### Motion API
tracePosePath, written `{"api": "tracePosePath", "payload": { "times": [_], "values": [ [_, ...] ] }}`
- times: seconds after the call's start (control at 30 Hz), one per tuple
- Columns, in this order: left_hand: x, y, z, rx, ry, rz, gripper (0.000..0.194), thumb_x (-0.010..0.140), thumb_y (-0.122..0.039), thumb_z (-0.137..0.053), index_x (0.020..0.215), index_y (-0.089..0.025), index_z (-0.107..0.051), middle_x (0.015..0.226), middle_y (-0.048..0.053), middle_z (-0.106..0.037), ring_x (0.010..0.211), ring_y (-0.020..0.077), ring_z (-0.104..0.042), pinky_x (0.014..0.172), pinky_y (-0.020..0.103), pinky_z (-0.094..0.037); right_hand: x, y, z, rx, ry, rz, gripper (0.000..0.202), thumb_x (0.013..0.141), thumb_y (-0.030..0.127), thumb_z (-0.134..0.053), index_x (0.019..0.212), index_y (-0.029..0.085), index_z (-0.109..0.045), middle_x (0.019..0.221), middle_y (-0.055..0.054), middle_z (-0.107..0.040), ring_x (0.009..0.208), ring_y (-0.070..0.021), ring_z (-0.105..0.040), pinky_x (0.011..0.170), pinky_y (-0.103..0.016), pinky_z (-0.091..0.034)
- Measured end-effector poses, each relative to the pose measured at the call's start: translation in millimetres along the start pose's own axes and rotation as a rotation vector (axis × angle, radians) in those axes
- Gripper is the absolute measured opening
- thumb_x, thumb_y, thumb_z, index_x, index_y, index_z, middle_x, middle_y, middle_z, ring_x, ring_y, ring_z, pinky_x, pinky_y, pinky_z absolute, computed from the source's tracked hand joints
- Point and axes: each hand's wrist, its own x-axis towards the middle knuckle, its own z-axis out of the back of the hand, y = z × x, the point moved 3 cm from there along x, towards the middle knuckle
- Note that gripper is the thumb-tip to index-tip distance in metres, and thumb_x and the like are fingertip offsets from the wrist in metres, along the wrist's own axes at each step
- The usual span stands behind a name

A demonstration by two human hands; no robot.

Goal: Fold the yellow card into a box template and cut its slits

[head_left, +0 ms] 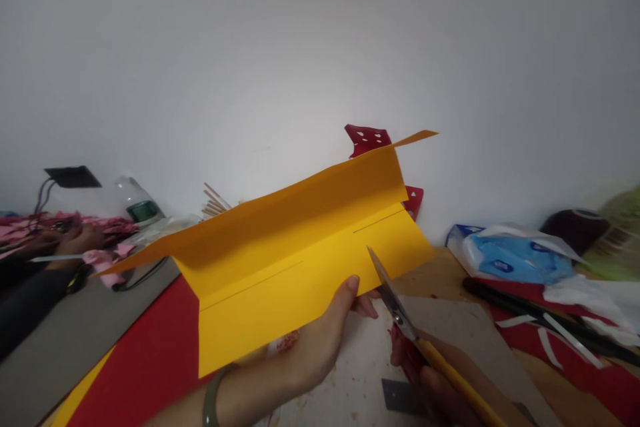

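Note:
A folded yellow card (270, 280) with thin dark lines drawn along it spans the middle of the head view, raised above the table. My left hand (333, 327) grips its lower edge, thumb on the front face and fingers behind. In my right hand (440, 373) is a pair of scissors (400, 317), pointing up and left. One blade lies in front of the card near its lower edge; the other is partly hidden behind it. The handles are partly covered by my fingers.
Red paper (145, 347) lies at the left, beside another person's hands (80, 237) and a plastic bottle (137, 200). Red cut-outs (367, 139) show behind the card. A blue tissue pack (520, 257), a black object (500, 297) and white strips are at the right.

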Motion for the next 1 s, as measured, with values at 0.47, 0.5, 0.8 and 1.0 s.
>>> {"api": "tracePosePath", "payload": {
  "times": [0.47, 0.5, 0.8, 1.0],
  "values": [
    [0, 4, 1.2, 0.043, -0.001, -0.010, 0.051, 0.089, -0.051, -0.034, 0.056, -0.023, -0.059, 0.074, 0.002, -0.066, 0.079, 0.0209, -0.058, 0.095, 0.032, -0.038, -1, 14, 0, -0.020, -0.018, -0.052, 0.050, 0.074, 0.072, -0.048, 0.070, 0.022, -0.050, 0.059, 0.001, -0.048, 0.052, -0.0124, -0.045, 0.050, -0.025, -0.040],
    [0, 3, 0.7, 0.031, -0.003, -0.009, 0.050, 0.089, -0.051, -0.034, 0.055, -0.023, -0.058, 0.075, 0.003, -0.067, 0.079, 0.0209, -0.058, 0.094, 0.032, -0.039, -1, 14, 0, -0.021, -0.017, -0.055, 0.049, 0.075, 0.070, -0.048, 0.069, 0.021, -0.050, 0.058, 0.001, -0.048, 0.051, -0.0120, -0.045, 0.050, -0.025, -0.039],
    [0, 3, -0.7, 0.007, -0.005, -0.031, 0.051, 0.090, -0.051, -0.035, 0.055, -0.022, -0.058, 0.077, 0.002, -0.067, 0.081, 0.0201, -0.058, 0.091, 0.029, -0.039, -1, 7, -3, -0.039, -0.054, -0.131, 0.048, 0.075, 0.068, -0.050, 0.065, 0.021, -0.045, 0.051, 0.005, -0.041, 0.045, -0.0086, -0.040, 0.040, -0.020, -0.028],
    [-1, 7, 0.6, 0.030, -0.026, -0.031, 0.050, 0.089, -0.051, -0.036, 0.057, -0.021, -0.059, 0.071, 0.002, -0.065, 0.076, 0.0196, -0.058, 0.088, 0.029, -0.039, -5, 18, -4, 0.027, -0.004, -0.188, 0.064, 0.063, 0.086, -0.041, 0.068, 0.023, -0.041, 0.043, 0.007, -0.037, 0.035, -0.0066, -0.033, 0.033, -0.022, -0.019]
  ]
}}
